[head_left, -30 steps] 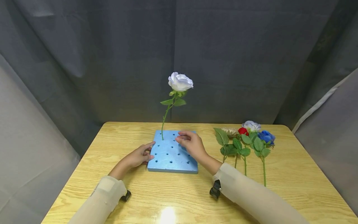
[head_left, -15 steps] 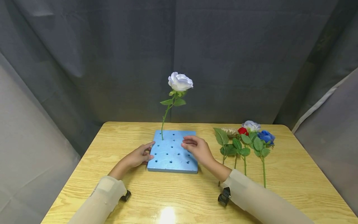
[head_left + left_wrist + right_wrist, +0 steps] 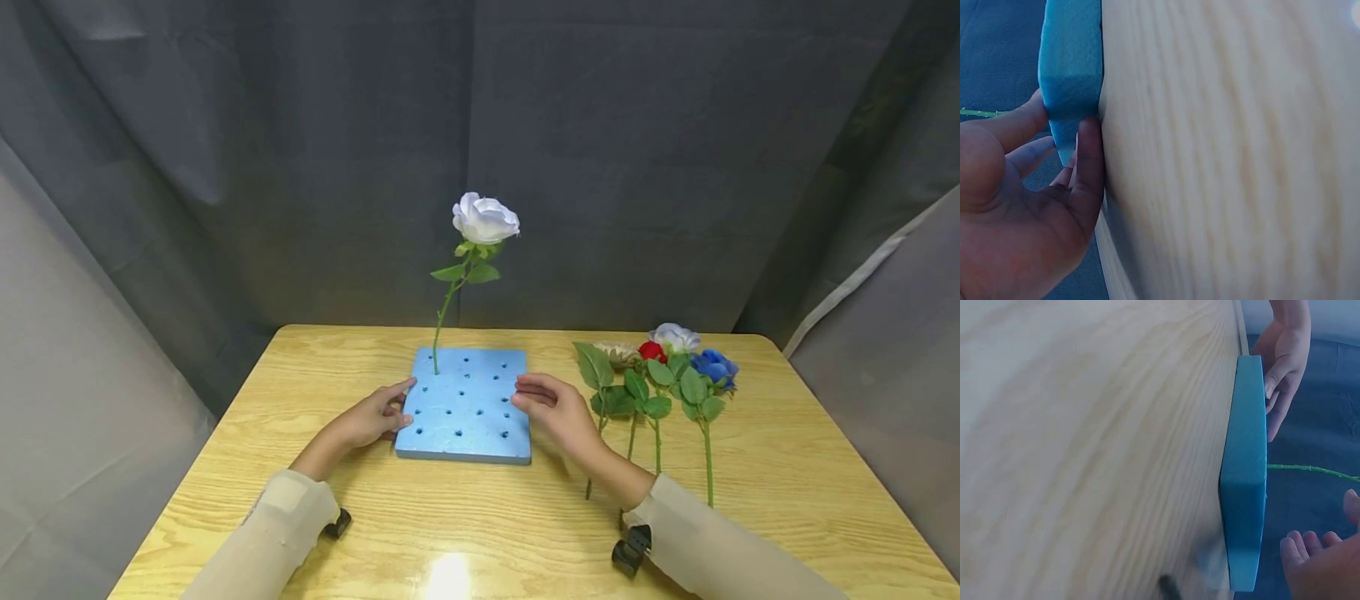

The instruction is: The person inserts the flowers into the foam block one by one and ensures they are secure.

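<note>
A blue foam board with rows of small holes lies flat on the table. One white artificial rose stands in a hole towards its back left, its stem leaning slightly right. My left hand holds the board's left edge, thumb on the top rim and other fingers along the side, as the left wrist view shows. Beside the board's right edge hovers my right hand, fingers loosely bent and nothing between them. The right wrist view shows the same right hand apart from the board, near the green stem.
To the right lie several artificial flowers: a red rose, a white rose, a blue rose and a beige bloom. Their stems point towards the front of the wooden table. A dark curtain hangs behind.
My right hand has drawn back from over the board to its right edge, uncovering more holes. The left hand, the board and the standing white rose have stayed in place.
</note>
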`<state>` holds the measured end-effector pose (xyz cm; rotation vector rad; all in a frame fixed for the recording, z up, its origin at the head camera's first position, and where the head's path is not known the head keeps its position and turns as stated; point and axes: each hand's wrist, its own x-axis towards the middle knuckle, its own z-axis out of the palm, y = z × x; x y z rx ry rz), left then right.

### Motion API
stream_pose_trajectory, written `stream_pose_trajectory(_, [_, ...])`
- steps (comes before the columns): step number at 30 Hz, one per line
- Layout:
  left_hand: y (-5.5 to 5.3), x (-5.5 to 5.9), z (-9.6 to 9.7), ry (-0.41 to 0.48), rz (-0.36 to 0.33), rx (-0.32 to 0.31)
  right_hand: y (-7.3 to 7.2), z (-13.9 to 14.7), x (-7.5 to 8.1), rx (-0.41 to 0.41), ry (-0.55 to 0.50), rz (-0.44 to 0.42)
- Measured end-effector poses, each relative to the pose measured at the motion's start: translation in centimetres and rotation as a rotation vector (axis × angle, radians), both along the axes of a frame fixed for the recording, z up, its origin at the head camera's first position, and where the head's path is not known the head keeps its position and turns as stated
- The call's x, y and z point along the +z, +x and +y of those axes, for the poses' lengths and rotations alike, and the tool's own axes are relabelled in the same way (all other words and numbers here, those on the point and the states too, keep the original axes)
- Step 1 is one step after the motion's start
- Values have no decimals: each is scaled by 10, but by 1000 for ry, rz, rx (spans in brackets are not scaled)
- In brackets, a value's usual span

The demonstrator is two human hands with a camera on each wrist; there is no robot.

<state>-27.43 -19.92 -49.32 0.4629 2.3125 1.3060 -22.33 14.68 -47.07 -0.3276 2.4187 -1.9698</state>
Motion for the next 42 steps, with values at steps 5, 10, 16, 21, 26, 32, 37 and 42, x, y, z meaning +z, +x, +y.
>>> stream_pose_trajectory(5, [0, 0, 0, 1, 1, 0, 6, 12, -3, -13, -13, 2])
stream_pose_trajectory(10, [1, 0, 1, -7, 1, 5, 17, 25, -4, -32, 8, 1])
stream_pose_trajectory(16, [1, 0, 1, -6, 1, 8, 27, 40, -8, -58, 18, -2])
stream_pose_trajectory(21, [1, 0, 0, -1, -1, 3, 35, 49, -12, -76, 27, -13])
stream_pose_trajectory(26, [1, 1, 0, -2, 1, 3, 42, 60, -14, -99, 46, -7])
stream_pose_trajectory(32, [1, 1, 0, -7, -3, 7, 49, 72, -16, -132, 60, -37])
stream_pose_trajectory(37, [1, 1, 0, -10, -1, 10, 52, 77, -15, -171, 76, -98])
stream_pose_trajectory(42, [0, 1, 0, -7, -4, 12, 56, 81, -13, -205, 123, -161])
